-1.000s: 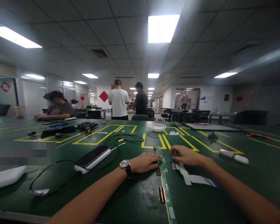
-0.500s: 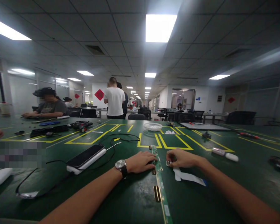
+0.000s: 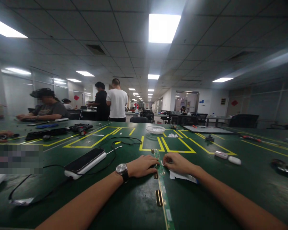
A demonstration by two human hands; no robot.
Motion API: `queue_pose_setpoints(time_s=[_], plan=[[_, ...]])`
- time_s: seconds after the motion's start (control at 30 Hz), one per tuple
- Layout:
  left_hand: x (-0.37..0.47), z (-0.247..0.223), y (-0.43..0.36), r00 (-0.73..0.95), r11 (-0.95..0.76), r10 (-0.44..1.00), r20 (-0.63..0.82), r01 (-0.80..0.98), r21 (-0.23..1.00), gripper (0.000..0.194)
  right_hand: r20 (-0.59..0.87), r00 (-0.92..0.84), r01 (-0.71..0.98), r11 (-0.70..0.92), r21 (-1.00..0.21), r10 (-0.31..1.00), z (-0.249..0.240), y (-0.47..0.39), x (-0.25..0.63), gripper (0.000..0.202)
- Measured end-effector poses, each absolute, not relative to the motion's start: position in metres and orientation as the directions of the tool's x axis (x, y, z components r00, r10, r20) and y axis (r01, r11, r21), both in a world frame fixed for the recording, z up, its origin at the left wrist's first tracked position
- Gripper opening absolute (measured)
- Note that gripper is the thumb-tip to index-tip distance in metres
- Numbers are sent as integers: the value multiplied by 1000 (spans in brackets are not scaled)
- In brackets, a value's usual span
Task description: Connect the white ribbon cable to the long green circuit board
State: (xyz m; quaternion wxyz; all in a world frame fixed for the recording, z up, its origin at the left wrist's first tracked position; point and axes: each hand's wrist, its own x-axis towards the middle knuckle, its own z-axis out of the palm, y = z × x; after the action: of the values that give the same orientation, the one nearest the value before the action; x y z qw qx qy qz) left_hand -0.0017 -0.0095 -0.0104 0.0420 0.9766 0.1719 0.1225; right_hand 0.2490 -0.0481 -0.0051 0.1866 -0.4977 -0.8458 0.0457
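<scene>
A long narrow green circuit board with copper-coloured tabs on its left edge runs from the table's near edge away from me. My left hand, a watch on its wrist, lies with fingers spread, fingertips on the board's left edge. On the other side, my right hand pinches the end of a white flat ribbon cable against the board's right edge. The rest of the cable lies on the table under that hand, its blue tip partly hidden by the wrist.
To the left lie a phone on a white power bank and black cords. A white basket stands ahead. White earbud-case-like items are at right. A person sits at far left; others stand behind the green table.
My right hand has moved left to the board with the ribbon cable, whose tail has drawn in beneath it. My left hand stays on the board. The standing people have shifted.
</scene>
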Motion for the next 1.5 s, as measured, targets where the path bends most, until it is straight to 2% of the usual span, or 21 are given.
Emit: queue_pose_setpoints(time_s=[0.27, 0.6, 0.93, 1.07, 1.17, 1.33, 1.43, 1.5], plan=[[-1, -12, -7, 912, -935, 349, 218, 323, 144, 36, 296, -404, 826, 484, -289, 866, -9, -47, 247, 14], [-1, -9, -8, 914, -922, 361, 185, 320, 216, 38, 294, -471, 755, 553, -352, 832, -6, -44, 250, 14], [-1, -7, -9, 907, -906, 391, 154, 349, 240, 37, 320, -503, 752, 589, -297, 803, -9, -40, 256, 13], [-3, -6, -7, 903, -907, 380, 200, 322, 270, 33, 369, -560, 680, 666, -307, 742, 0, -45, 252, 14], [-6, -5, -4, 866, -909, 399, 302, 331, 255, 31, 378, -620, 615, 725, -310, 688, 4, -49, 244, 31], [-11, -6, 2, 826, -896, 441, 350, 387, 215, 31, 226, -700, 631, 735, -250, 678, 2, -46, 242, 52], [-11, -6, 0, 828, -895, 446, 341, 404, 190, 30, 225, -626, 736, 661, -146, 746, 0, -38, 255, 49], [-10, -4, -2, 823, -890, 457, 338, 420, 180, 31, 231, -522, 839, 543, -39, 821, -2, -33, 267, 41]])
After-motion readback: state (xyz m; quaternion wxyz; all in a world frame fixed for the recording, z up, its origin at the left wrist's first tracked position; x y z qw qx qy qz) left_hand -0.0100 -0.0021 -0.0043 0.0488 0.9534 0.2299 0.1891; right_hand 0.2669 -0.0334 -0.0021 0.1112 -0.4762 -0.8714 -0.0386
